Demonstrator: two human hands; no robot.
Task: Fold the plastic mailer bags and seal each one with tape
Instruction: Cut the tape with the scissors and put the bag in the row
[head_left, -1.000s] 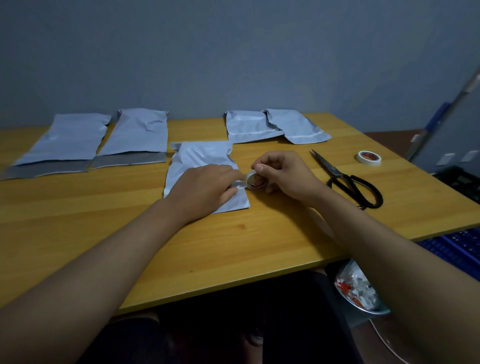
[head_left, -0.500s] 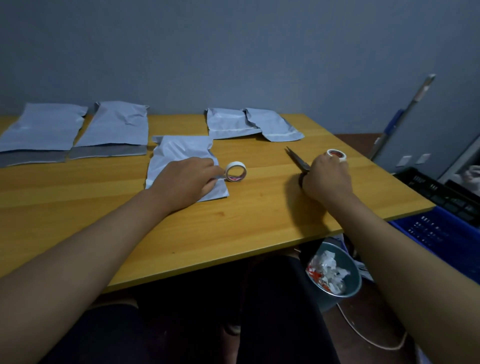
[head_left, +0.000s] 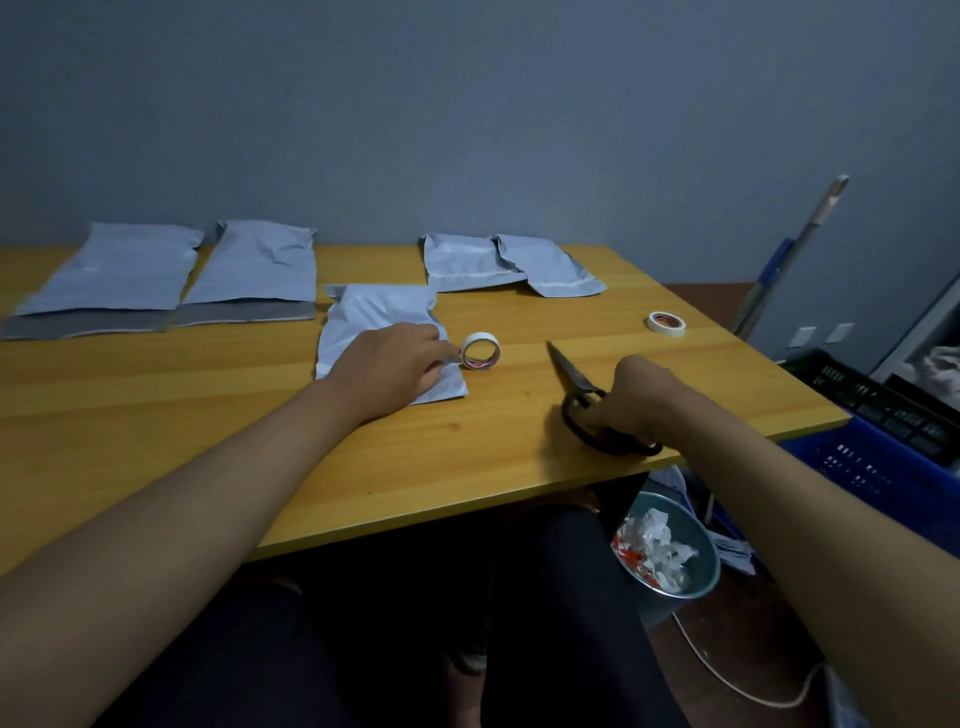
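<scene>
A folded grey mailer bag (head_left: 374, 317) lies in the middle of the wooden table (head_left: 208, 415). My left hand (head_left: 387, 364) rests on its right part and pinches the free end of the tape pulled from a white tape roll (head_left: 480, 352), which stands on edge just right of the bag. My right hand (head_left: 636, 397) grips the black handles of the scissors (head_left: 589, 402), whose blades point toward the far left. A second tape roll (head_left: 666, 322) lies flat at the right. Two unfolded bags (head_left: 114, 270) (head_left: 254, 265) lie at the back left, two folded ones (head_left: 467, 260) (head_left: 550, 270) at the back.
A bin with crumpled paper (head_left: 665, 561) stands on the floor under the table's right corner. Blue and black crates (head_left: 883, 441) sit to the right. A pole (head_left: 795, 254) leans on the wall. A cord (head_left: 727, 675) runs across the floor.
My right hand let go of the tape roll, moved right and took hold of the scissors' handles. My left hand stays on the bag holding the tape end.
</scene>
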